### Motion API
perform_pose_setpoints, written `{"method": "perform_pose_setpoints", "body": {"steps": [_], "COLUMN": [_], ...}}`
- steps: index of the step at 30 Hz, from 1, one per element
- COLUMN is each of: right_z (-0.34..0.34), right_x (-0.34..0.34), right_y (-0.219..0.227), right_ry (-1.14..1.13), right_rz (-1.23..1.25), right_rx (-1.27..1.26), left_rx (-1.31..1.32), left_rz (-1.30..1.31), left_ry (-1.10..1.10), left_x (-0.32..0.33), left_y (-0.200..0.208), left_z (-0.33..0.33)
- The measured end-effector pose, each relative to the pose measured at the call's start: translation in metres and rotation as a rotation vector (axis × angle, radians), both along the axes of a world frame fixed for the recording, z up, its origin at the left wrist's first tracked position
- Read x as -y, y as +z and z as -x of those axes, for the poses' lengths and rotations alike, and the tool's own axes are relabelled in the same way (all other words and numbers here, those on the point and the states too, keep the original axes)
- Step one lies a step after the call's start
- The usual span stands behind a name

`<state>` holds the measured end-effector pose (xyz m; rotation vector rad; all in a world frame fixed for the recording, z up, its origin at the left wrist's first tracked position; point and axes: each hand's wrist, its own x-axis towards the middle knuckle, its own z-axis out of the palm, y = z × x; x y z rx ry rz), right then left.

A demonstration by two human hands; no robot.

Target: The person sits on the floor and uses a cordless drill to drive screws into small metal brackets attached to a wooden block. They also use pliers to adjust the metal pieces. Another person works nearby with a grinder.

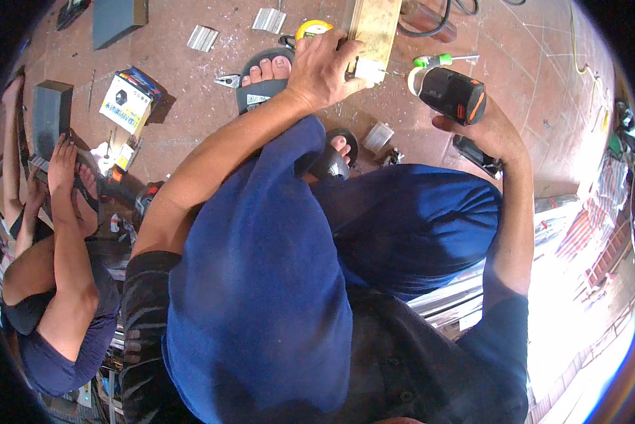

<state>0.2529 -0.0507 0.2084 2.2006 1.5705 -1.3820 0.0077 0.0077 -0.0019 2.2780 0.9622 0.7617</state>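
Note:
My left hand [321, 74] is closed round the near end of a pale yellow, wood-coloured bar [375, 27]. Its thumb and fingers press on a small whitish piece [369, 69] at that end. In my right hand [493, 131] is a black and orange cordless drill [450, 95], lying sideways with its nose to the left. A thin bit points at the whitish piece; I cannot tell whether the two touch. Beside my left fingers lies a yellow tape measure [313, 29], partly hidden. A green-handled screwdriver [437, 60] rests on the floor beyond the drill.
Pliers [227, 80] lie beside my sandalled foot [266, 74]. Ribbed metal pieces [203, 38] are scattered on the tiled floor [543, 85]. At left, another person's hands [62, 164] touch a dark grey block [52, 113], near a white and blue box [124, 104]. A dark cable [444, 25] curls at the top.

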Motion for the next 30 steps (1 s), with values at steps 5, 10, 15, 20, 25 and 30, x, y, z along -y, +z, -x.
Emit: {"method": "perform_pose_setpoints", "body": {"steps": [5,10,15,20,25,30], "right_z": [0.0016,0.0043,0.0069,0.0069,0.0049,0.0035], "right_x": [-0.0011,-0.0022,-0.0026,-0.0018,0.0,0.0006], "right_y": [0.0006,0.0028,0.0037,0.0028,-0.0013,-0.0048], "right_ry": [0.023,0.029,0.055,0.031,0.081,0.104], "right_rz": [0.004,0.038,0.002,0.024,-0.021,-0.021], "right_rx": [0.029,0.056,0.077,0.086,0.064,0.074], "left_rx": [0.027,0.023,0.054,0.049,0.061,0.072], "left_rz": [-0.024,-0.017,-0.007,-0.001,-0.027,-0.019], "left_ry": [-0.036,-0.037,-0.027,-0.033,-0.028,-0.028], "left_x": [-0.0023,-0.0014,-0.0023,-0.0024,-0.0023,-0.0029], "left_y": [-0.0017,-0.0034,-0.0044,-0.0049,-0.0056,-0.0049], "left_z": [0.0002,-0.0001,-0.0008,-0.0009,-0.0006,-0.0007]}}
